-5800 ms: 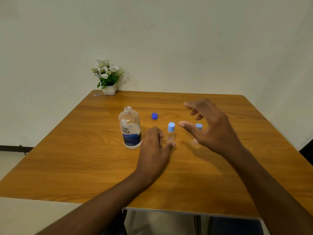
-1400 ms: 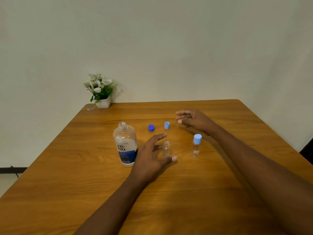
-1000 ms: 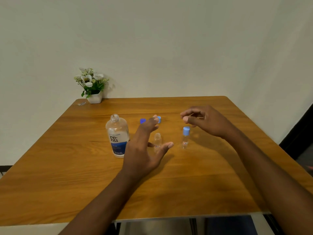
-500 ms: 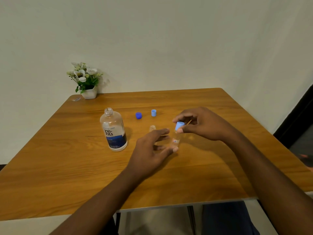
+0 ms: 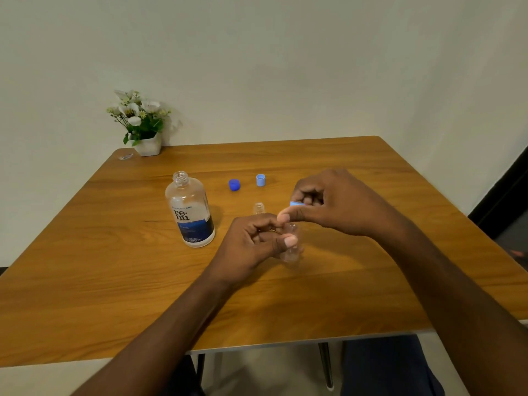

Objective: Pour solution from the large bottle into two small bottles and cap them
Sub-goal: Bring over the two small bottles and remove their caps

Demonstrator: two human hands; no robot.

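Note:
The large clear bottle (image 5: 190, 210) with a blue label stands uncapped at the table's middle left. Its dark blue cap (image 5: 234, 184) and a light blue cap (image 5: 260, 180) lie behind. One small clear bottle (image 5: 259, 208) stands uncapped, partly hidden behind my left hand (image 5: 254, 247). That hand grips the second small clear bottle (image 5: 291, 248) by its body. My right hand (image 5: 334, 202) pinches this bottle's light blue cap (image 5: 297, 204) just above its neck.
A white pot of flowers (image 5: 141, 124) stands at the far left corner of the wooden table (image 5: 114, 281), with a small clear scrap (image 5: 125, 157) beside it. A wall runs behind the table, and a dark doorway shows at the right.
My left hand has closed around the right small bottle. My right hand has lifted the light blue cap off its neck. The camera shifted slightly.

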